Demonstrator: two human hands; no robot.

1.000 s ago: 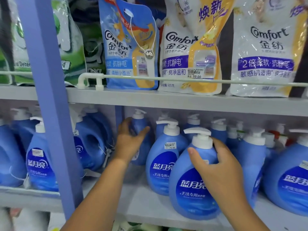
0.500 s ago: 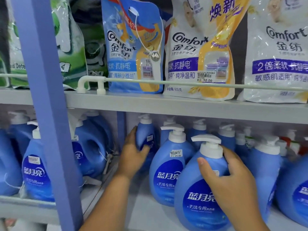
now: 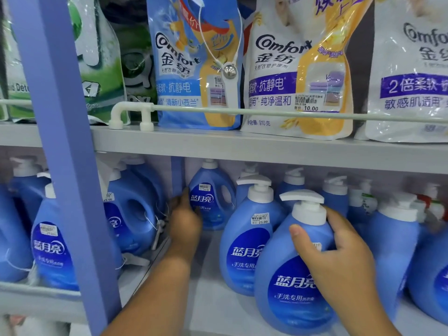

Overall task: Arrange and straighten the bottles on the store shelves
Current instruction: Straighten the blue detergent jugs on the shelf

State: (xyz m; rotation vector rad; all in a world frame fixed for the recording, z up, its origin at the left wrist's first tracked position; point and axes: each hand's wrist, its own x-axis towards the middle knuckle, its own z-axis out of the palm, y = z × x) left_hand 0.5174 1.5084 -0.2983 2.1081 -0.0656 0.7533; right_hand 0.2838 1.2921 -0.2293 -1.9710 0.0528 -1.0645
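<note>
While the left hand (image 3: 185,220) reaches deep into the lower shelf (image 3: 218,309), its fingers curl against the left flank of a small handled bottle (image 3: 212,202) standing at the back, just right of a blue divider (image 3: 177,175). Fingertips are blurred; whether they wrap the bottle fully, cannot tell. Bottle upright, label facing front, white cap on top, oval handle hole on its right side, price sticker near the shoulder.

Right hand (image 3: 339,260) grips the front pump bottle (image 3: 293,282) at the shoulder: thumb (image 3: 301,238) pressed on the front face just under the pump collar, remaining fingers wrapped round the right side and behind. Bottle stands at the shelf's front edge, upright, touching the pump bottle (image 3: 247,248) behind and left of it.

Materials: bottles are smooth glossy blue plastic, rounded teardrop bodies, white plastic pump heads with flat spouts pointing left. Labels dark blue ovals with white Chinese characters. Second pump bottle carries a white sticker reading 25.00. More bottles of the same kind fill the row to the right and rear.

Shelf boards pale grey, matte. Upper shelf (image 3: 266,151) holds soft crinkled refill pouches (image 3: 300,69), shiny film, behind a thin white rail (image 3: 266,112). Blue upright post (image 3: 65,166) crosses the near left.
</note>
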